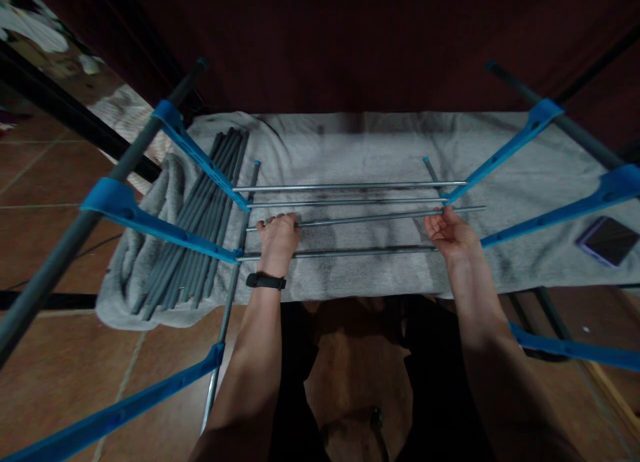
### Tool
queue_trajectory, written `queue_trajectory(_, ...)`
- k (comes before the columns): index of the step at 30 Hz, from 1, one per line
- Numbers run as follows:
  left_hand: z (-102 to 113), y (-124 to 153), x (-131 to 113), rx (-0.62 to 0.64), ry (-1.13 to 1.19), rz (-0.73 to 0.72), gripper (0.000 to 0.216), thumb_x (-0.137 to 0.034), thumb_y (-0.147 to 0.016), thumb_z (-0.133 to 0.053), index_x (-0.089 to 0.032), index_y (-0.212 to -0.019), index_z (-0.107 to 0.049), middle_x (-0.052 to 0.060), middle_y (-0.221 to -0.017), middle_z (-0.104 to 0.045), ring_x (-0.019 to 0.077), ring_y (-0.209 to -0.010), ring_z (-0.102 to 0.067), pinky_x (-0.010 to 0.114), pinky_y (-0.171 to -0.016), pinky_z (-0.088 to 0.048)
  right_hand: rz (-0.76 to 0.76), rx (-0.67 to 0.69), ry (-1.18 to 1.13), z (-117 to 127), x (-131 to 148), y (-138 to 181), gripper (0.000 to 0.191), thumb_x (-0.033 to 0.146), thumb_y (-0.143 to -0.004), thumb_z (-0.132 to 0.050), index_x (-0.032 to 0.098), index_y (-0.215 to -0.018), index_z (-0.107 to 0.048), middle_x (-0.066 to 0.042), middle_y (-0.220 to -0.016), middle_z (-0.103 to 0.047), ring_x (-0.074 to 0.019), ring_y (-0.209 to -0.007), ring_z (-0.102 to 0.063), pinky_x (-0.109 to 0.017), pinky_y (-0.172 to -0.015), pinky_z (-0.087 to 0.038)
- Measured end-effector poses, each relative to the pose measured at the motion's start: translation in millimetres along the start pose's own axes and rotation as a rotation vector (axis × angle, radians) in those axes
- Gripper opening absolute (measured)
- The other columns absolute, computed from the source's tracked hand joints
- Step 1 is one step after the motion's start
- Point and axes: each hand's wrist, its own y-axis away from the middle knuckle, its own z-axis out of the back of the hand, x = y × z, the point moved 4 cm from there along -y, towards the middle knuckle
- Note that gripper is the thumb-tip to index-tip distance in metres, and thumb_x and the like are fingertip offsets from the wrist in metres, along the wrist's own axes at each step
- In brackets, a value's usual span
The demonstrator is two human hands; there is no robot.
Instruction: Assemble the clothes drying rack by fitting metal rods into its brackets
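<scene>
Blue-bracketed frame (203, 161) over a grey blanket (345, 155), presumably padding. The metal rod (360, 219) lies between two crossbars (360, 252); your left hand (279, 239) wraps its left end, your right hand (451, 233), loosely curled, grips nearer the right, likely spaced apart for level support.

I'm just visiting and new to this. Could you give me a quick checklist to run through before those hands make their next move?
1. Left hand on the rod: ok, near its left end.
2. Right hand on the same rod: ok, towards its other end.
3. Rod's right end in sight: ok, it sticks out past the right hand.
4. Rod's left end touching the side pole: cannot tell from this angle.
5. Bundle of tubes aside: ok, left of the left hand.
6. Phone clear: ok, apart from the right hand.
</scene>
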Motion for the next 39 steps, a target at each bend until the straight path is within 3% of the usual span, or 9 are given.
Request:
queue_trajectory(6,-2.4,-1.7,4.0,0.035,0.024,0.018,0.026,-0.025,-0.089,-0.053,-0.021,-0.109,-0.069,0.013,-0.108,-0.073,0.0338,-0.110,-0.065,0.053,-0.102,-0.041,-0.016,-0.033,-0.003,1.9,1.8,-0.4,0.024,0.021,-0.098,-0.056,0.018,-0.075,-0.056,0.005,-0.063,-0.060,-0.0063,-0.060,-0.058,-0.021,-0.071,-0.059)
queue_trajectory(12,-2.1,-0.6,9.6,0.040,0.007,0.051,0.030,-0.026,-0.091,-0.048,-0.019,-0.114,-0.066,0.015,-0.113,-0.070,0.0332,-0.109,-0.064,0.054,-0.104,-0.039,-0.004,-0.029,-0.026,3.6,6.4,-2.6,0.018,0.021,-0.099,-0.053,0.019,-0.082,-0.059,0.003,-0.072,-0.065,-0.0083,-0.064,-0.062,-0.023,-0.067,-0.058)
queue_trajectory(23,-2.9,0.6,11.3,0.011,-0.050,0.020,0.031,-0.025,-0.092,-0.045,-0.020,-0.115,-0.065,0.016,-0.112,-0.070,0.0322,-0.112,-0.063,0.050,-0.104,-0.038,-0.017,0.051,0.026,-1.2,0.8,-0.5,0.023,0.006,-0.096,-0.047,0.019,-0.088,-0.063,0.001,-0.083,-0.071,-0.0084,-0.076,-0.070,-0.023,-0.072,-0.062)
queue_trajectory(39,-0.5,-2.9,7.3,0.056,0.022,0.023,0.028,-0.031,-0.089,-0.055,-0.024,-0.111,-0.070,0.012,-0.107,-0.075,0.0307,-0.107,-0.068,0.044,-0.100,-0.043,-0.005,-0.009,0.003,0.2,0.9,-1.7,0.019,0.015,-0.098,-0.053,0.019,-0.082,-0.064,0.003,-0.071,-0.066,-0.0068,-0.065,-0.063,-0.019,-0.072,-0.060)
